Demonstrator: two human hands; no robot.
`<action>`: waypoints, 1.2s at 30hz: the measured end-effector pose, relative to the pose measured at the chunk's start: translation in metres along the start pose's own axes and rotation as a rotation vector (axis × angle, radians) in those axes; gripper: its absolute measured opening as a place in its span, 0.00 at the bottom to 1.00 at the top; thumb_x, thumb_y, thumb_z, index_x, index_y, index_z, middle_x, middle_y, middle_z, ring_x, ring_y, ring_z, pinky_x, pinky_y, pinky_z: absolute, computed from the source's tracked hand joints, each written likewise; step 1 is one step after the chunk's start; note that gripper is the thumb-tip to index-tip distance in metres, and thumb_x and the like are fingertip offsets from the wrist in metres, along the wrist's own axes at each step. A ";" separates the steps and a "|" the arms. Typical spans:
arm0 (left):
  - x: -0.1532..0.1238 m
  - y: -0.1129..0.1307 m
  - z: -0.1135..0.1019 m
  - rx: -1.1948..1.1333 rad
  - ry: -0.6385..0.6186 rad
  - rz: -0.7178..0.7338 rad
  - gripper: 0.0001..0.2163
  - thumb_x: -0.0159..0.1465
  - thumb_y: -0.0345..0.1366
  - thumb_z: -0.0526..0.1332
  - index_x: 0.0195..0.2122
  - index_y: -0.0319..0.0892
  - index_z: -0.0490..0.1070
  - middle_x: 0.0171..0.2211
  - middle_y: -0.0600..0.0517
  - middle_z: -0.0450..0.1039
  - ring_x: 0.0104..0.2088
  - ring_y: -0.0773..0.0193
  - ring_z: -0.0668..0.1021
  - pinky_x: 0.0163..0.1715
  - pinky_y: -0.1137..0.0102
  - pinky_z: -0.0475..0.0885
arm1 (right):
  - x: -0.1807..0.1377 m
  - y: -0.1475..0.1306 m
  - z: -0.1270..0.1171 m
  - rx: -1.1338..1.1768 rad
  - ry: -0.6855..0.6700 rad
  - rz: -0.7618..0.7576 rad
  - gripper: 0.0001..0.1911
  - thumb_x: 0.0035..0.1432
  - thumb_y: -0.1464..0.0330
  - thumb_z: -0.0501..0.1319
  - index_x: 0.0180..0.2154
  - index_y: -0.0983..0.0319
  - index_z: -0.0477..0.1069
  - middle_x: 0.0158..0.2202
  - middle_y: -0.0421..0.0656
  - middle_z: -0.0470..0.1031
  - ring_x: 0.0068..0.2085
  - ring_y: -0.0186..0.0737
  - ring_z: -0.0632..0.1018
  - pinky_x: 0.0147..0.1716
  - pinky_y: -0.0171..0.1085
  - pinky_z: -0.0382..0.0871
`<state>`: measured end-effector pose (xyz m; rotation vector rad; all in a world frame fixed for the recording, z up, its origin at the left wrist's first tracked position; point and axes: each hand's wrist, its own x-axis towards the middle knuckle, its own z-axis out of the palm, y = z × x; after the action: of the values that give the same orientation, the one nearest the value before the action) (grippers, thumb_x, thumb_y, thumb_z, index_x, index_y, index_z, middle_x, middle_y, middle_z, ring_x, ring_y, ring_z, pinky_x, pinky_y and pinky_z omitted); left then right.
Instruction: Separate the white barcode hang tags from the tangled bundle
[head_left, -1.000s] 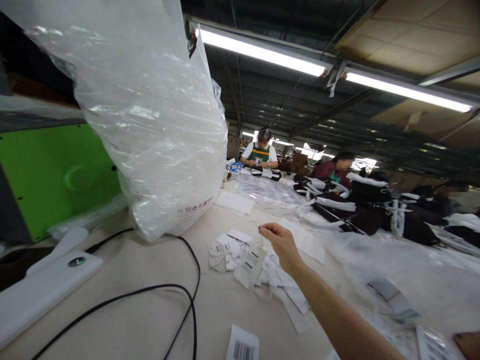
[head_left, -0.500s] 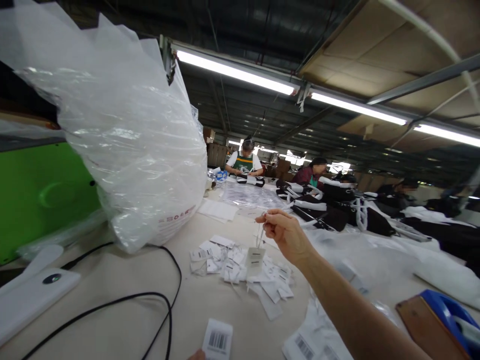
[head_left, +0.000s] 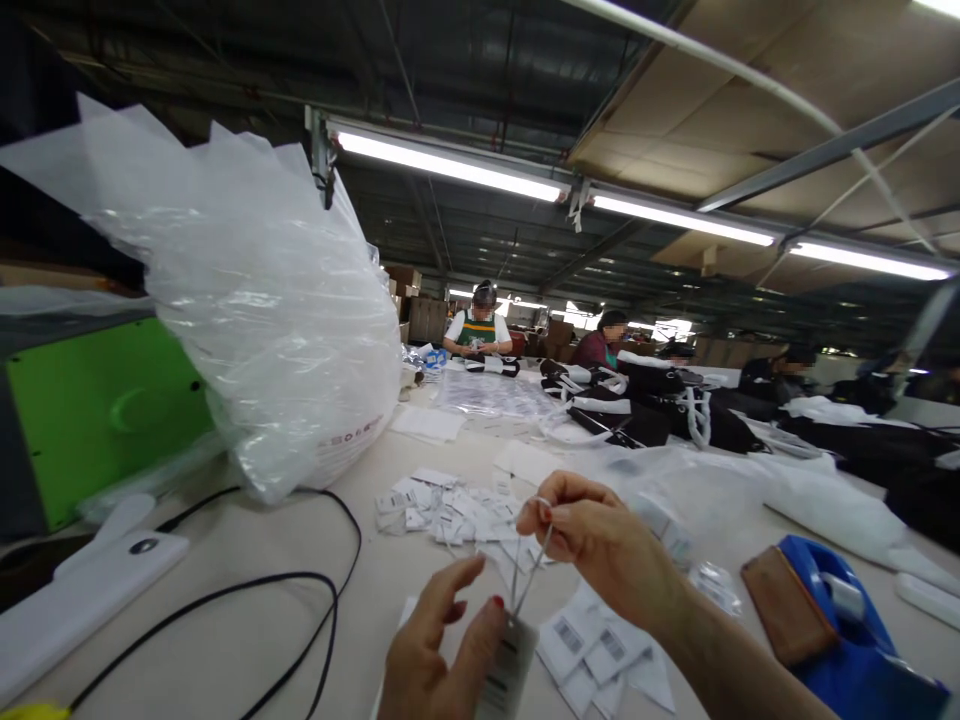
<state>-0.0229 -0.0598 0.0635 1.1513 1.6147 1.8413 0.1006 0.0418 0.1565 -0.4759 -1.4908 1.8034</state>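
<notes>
My right hand (head_left: 600, 540) pinches a thin white string loop (head_left: 534, 570) between thumb and fingertips. From that string hangs a pale grey-white hang tag (head_left: 510, 665) with small dark print. My left hand (head_left: 442, 645) is at the tag's left, its thumb overlapping the tag's edge and a gap showing between thumb and index finger. Part of a white piece shows behind the left hand, mostly hidden. Beyond both hands lies a loose pile of white strung tags (head_left: 442, 510). Barcode labels (head_left: 604, 650) are spread below my right forearm.
A large plastic bag (head_left: 277, 320) stands at left before a green panel (head_left: 112, 410). A black cable (head_left: 247, 582) curves over the table by a white device (head_left: 97, 610). A blue tape dispenser (head_left: 832, 620) is at right. Black bags (head_left: 637, 420) and co-workers (head_left: 480, 330) are beyond.
My right hand has come nearer and lower with the strung tag, away from the pile. My left hand has risen into view beside the tag. The camera view has shifted.
</notes>
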 end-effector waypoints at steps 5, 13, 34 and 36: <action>0.002 0.029 0.019 -0.413 -0.322 -0.192 0.08 0.51 0.40 0.66 0.27 0.43 0.79 0.26 0.53 0.78 0.31 0.62 0.76 0.35 0.72 0.68 | -0.033 0.012 -0.002 -0.007 -0.067 0.056 0.05 0.39 0.70 0.64 0.22 0.65 0.72 0.21 0.43 0.75 0.20 0.29 0.63 0.21 0.31 0.51; -0.010 0.031 0.018 -0.443 -0.262 -0.194 0.06 0.50 0.37 0.65 0.19 0.41 0.75 0.19 0.55 0.75 0.25 0.67 0.74 0.30 0.75 0.65 | -0.060 0.017 -0.024 -0.288 -0.108 0.051 0.10 0.45 0.65 0.64 0.27 0.66 0.74 0.22 0.40 0.70 0.24 0.31 0.65 0.24 0.32 0.54; -0.017 0.010 0.013 -0.075 -0.544 -0.186 0.33 0.39 0.30 0.71 0.49 0.43 0.69 0.50 0.49 0.71 0.54 0.51 0.67 0.54 0.65 0.57 | -0.054 -0.004 0.012 -0.217 0.104 -0.088 0.05 0.48 0.68 0.66 0.23 0.63 0.75 0.17 0.35 0.68 0.21 0.28 0.66 0.21 0.29 0.59; -0.021 0.003 0.018 -0.071 -0.579 -0.219 0.39 0.37 0.28 0.71 0.54 0.40 0.64 0.51 0.46 0.68 0.55 0.51 0.66 0.54 0.66 0.56 | -0.053 -0.005 0.011 -0.196 0.122 -0.104 0.05 0.47 0.68 0.66 0.24 0.63 0.75 0.17 0.35 0.68 0.20 0.27 0.65 0.19 0.29 0.57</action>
<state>0.0037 -0.0658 0.0601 1.2670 1.2681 1.2599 0.1294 -0.0045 0.1556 -0.5828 -1.5844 1.5281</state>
